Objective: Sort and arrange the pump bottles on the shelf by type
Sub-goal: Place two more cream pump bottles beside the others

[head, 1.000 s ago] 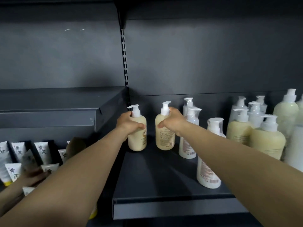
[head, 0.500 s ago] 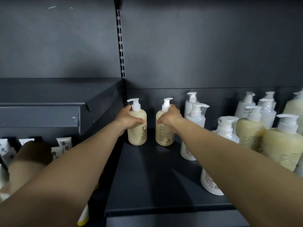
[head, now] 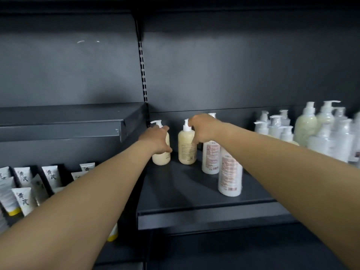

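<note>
Your left hand (head: 157, 140) grips one cream pump bottle (head: 161, 154) in the shelf's (head: 187, 193) back-left corner; your right hand (head: 202, 129) holds its twin (head: 187, 149) beside it, likely grouping matching types.

Both arms were bare from the frame edge to the wrists, with no sleeve in sight. The left hand (head: 156, 140) and right hand (head: 202, 129) wore no glove, ring, watch or band. The fingernails were too small and blurred to make out.
</note>
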